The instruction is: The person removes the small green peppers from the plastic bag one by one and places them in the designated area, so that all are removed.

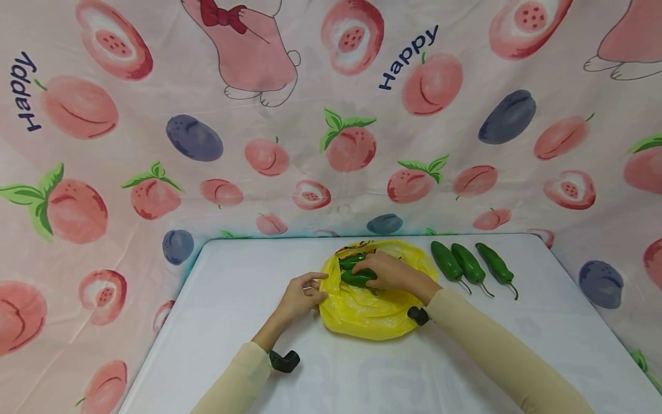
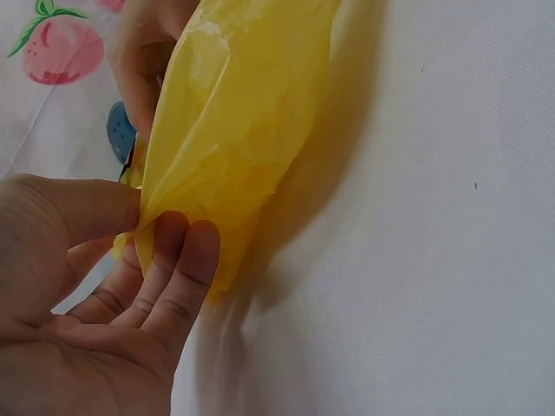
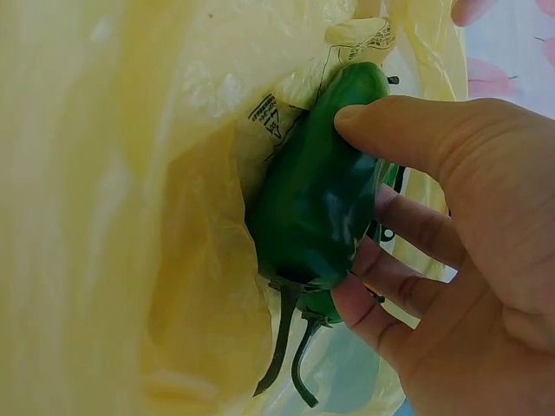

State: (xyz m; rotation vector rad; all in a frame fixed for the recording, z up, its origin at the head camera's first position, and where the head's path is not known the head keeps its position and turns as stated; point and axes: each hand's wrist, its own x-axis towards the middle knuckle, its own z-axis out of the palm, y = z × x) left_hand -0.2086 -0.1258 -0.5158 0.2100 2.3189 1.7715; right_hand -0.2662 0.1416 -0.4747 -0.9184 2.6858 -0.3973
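A yellow plastic bag [image 1: 362, 322] lies open on the table with green peppers inside. My left hand [image 1: 301, 294] pinches the left edge of the bag's mouth between thumb and fingers. Reaching into the opening, my right hand [image 1: 388, 270] grips a large green pepper [image 3: 303, 199], its thumb on top and its fingers along the far side. Beneath that pepper another one [image 3: 319, 303] shows partly, its stem hanging down next to the first stem. The bottom of the bag is hidden by its folds.
Three green peppers [image 1: 468, 263] lie side by side at the back right, stems toward the front. They rest on a white-covered table [image 1: 233, 276]. Behind it hangs a pink fruit-print cloth [image 1: 279, 190]. Black wrist cameras are on both wrists.
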